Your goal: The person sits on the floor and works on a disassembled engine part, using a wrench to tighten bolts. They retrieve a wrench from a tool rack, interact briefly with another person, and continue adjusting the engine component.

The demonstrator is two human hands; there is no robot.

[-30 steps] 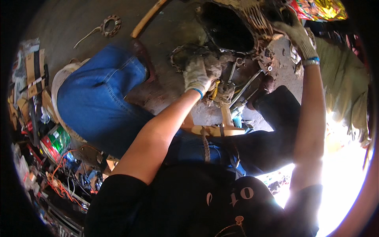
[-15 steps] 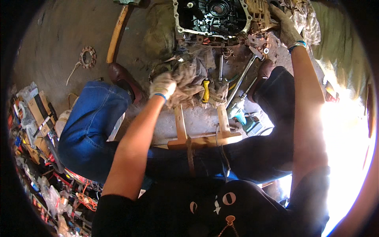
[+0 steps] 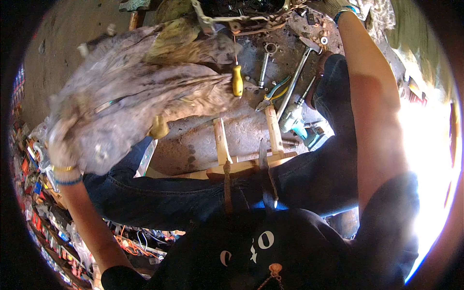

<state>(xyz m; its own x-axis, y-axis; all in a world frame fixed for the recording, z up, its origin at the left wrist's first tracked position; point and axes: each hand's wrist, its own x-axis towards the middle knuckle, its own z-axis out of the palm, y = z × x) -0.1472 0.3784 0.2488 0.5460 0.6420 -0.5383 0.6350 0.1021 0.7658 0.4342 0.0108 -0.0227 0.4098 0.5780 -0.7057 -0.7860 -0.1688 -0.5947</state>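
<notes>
Your left fingers are closed on the near-left end of a large, dirty grey cloth, and your gloved left hand is well out to the left. Half a second ago the cloth is bunched between your feet under that hand; now it spreads in a broad, motion-blurred sweep across the left side, hiding your left shoe and the notched ring. Your gloved right hand is at the upper edge, its fingers cut off, so you cannot tell whether they grip; it is near the open metal housing, which now shows only its near rim. The yellow-handled screwdriver lies at the cloth's right edge. Right of it, the pliers, mostly covered before, now show clearly. Beyond them, the hammer and teal power tool remain beside your right leg.
</notes>
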